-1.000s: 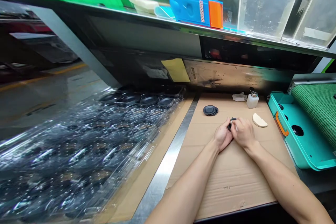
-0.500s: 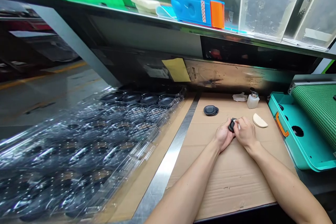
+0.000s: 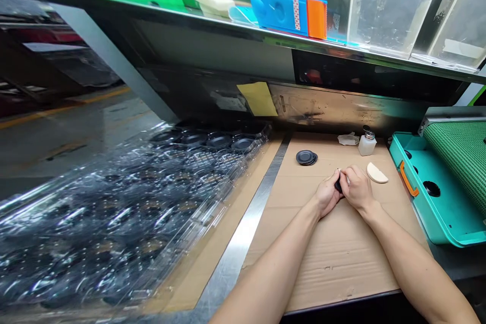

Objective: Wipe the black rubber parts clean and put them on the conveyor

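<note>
On the far left, a grey factory floor (image 3: 64, 147) with a yellow line (image 3: 64, 109) runs off beyond the bench. Next come clear plastic blister trays (image 3: 114, 223), stacked and holding rows of dark discs, and they lie along a steel strip (image 3: 243, 248) set into the tabletop. Past the strip, a flattened cardboard sheet (image 3: 341, 268) covers the tabletop, and a yellow note (image 3: 258, 98) is stuck to the dark panel behind it. Above runs a shelf edge (image 3: 228, 23) carrying a blue plastic holder (image 3: 275, 10).

On the cardboard sits a small stack of black discs (image 3: 306, 157). The left hand (image 3: 327, 194) and right hand (image 3: 357, 188) meet just beyond it, both clenched on a black round part (image 3: 338, 186), which is held between their fingers above the cardboard. Just past them are a crumpled tissue (image 3: 348, 139), a pump bottle (image 3: 367, 144) and a cream half-round sponge (image 3: 377, 173). On the far right sits a teal tray (image 3: 429, 202) with an orange handle (image 3: 408, 178), beside a green mat (image 3: 463, 162).

Compared with the earlier frame, the hands now cover more of the black part. The whole scene sits slightly differently in view, but the items on the cardboard stay in place.
</note>
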A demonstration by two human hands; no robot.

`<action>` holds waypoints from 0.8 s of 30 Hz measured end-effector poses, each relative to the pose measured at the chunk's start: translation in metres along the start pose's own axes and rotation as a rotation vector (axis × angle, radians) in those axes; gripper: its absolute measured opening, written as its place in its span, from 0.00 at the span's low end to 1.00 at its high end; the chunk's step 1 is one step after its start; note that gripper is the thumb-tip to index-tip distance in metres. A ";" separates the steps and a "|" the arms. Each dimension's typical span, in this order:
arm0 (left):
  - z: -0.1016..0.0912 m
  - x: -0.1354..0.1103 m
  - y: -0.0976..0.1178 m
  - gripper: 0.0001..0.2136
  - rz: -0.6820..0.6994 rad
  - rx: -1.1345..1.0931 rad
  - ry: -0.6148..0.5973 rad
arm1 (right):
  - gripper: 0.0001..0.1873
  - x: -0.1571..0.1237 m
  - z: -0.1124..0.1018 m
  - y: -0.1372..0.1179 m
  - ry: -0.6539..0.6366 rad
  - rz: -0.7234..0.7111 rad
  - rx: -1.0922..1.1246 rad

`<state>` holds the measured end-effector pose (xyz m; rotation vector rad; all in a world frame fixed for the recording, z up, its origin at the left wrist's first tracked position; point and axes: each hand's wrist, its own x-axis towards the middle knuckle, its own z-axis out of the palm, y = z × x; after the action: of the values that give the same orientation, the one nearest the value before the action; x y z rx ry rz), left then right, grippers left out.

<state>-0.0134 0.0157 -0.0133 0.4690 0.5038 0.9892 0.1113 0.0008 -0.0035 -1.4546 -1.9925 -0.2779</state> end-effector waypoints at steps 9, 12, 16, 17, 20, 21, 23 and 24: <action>-0.004 0.003 0.005 0.18 0.027 -0.040 0.019 | 0.08 -0.016 -0.003 0.010 -0.029 0.103 -0.051; -0.007 0.003 0.009 0.21 0.000 -0.066 0.025 | 0.07 -0.022 -0.005 0.001 -0.085 0.061 -0.009; -0.007 0.004 0.008 0.21 -0.012 -0.089 0.010 | 0.06 -0.017 -0.001 -0.006 -0.115 -0.013 0.019; -0.007 0.005 0.007 0.20 -0.009 -0.093 0.008 | 0.07 -0.015 0.000 -0.006 -0.098 0.000 0.002; -0.007 0.006 0.003 0.17 0.011 -0.094 0.021 | 0.08 -0.008 0.005 -0.004 -0.034 0.093 -0.052; -0.007 0.006 0.002 0.16 0.020 -0.090 0.026 | 0.08 -0.006 0.005 -0.004 -0.031 0.101 -0.039; -0.007 0.006 0.002 0.16 0.030 -0.086 0.024 | 0.08 -0.005 0.005 -0.005 -0.063 0.062 0.040; -0.007 0.005 0.002 0.15 0.031 -0.087 0.021 | 0.07 -0.006 0.004 -0.004 -0.092 0.027 0.089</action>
<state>-0.0164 0.0219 -0.0190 0.3900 0.4711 1.0421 0.1068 -0.0034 -0.0092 -1.4596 -2.0300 -0.1105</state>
